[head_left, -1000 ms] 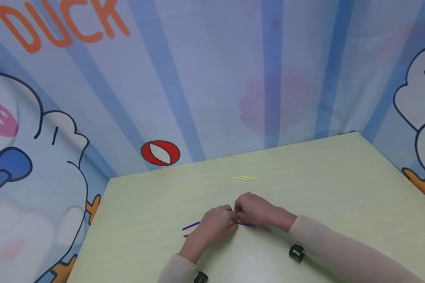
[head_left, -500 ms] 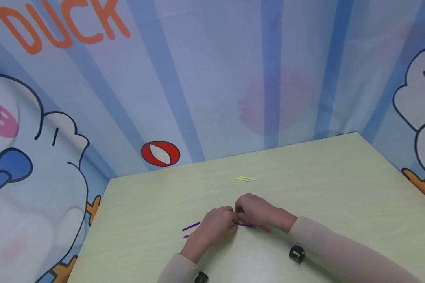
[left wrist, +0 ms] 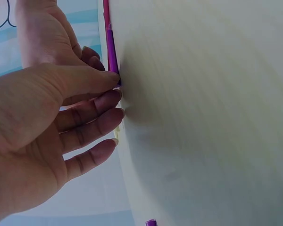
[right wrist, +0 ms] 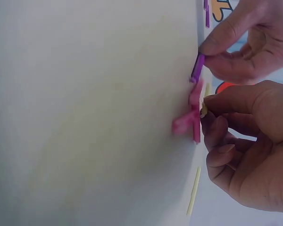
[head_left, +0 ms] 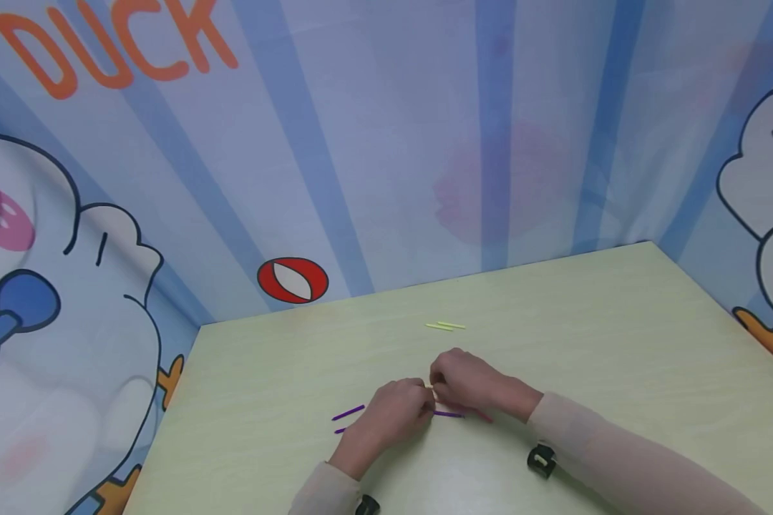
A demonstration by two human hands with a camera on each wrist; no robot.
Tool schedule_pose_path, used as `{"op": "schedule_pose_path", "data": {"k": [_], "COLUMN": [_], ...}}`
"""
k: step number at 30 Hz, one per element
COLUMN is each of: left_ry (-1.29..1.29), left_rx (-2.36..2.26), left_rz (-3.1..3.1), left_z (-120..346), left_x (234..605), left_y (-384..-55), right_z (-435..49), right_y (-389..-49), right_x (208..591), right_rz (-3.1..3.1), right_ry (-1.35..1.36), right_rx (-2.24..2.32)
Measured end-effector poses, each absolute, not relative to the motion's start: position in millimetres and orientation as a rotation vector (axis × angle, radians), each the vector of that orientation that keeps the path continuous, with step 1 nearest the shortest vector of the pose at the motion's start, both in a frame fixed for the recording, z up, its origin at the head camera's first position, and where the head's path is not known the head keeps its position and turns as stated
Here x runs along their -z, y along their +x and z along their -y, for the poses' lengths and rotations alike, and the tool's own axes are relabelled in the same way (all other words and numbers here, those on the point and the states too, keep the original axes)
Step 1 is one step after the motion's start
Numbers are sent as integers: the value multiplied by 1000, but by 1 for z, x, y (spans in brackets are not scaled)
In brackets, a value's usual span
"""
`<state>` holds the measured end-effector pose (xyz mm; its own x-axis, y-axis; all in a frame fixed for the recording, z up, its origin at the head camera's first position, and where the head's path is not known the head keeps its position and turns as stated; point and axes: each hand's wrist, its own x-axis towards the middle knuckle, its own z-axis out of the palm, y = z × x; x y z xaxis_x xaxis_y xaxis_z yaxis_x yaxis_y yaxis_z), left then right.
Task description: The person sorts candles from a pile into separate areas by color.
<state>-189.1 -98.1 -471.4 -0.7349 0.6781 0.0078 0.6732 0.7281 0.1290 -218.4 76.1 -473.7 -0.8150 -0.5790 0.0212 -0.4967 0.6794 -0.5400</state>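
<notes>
My left hand (head_left: 393,411) pinches one end of a purple stick (left wrist: 112,49) between thumb and fingers, low over the tabletop. The rest of that purple stick (head_left: 449,414) points right, below my right hand (head_left: 469,381). In the right wrist view, the right hand (right wrist: 254,146) pinches a small pale yellow piece, likely a stick (right wrist: 204,109), between thumb and index finger. Several pink sticks (right wrist: 195,123) lie crossed and joined beside these fingertips. From the head, only a pink end (head_left: 484,416) shows past the right wrist. Both hands are close together.
Two yellow sticks (head_left: 445,326) lie farther back on the pale table (head_left: 573,322). To the left of the left hand are a purple stick (head_left: 348,413) and another purple stick (head_left: 341,430), partly covered. A printed cloth backdrop (head_left: 399,143) stands behind the table.
The purple stick at my left fingertips has shifted slightly toward me. My right hand has moved a little away to the right, and a pale yellow bit now shows between the hands.
</notes>
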Motion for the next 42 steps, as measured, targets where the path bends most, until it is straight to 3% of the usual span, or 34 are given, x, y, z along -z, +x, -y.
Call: {"op": "schedule_pose_path", "data": {"k": [42], "left_ry": [1049], "left_rx": [-180], "left_rz": [-2882], "left_z": [100], "left_x": [473], "left_y": [-186], "right_z": [-124], "right_y": [-264], "right_x": [475], "right_rz": [-2895], "right_ry": [-656], "right_rx": [913]}}
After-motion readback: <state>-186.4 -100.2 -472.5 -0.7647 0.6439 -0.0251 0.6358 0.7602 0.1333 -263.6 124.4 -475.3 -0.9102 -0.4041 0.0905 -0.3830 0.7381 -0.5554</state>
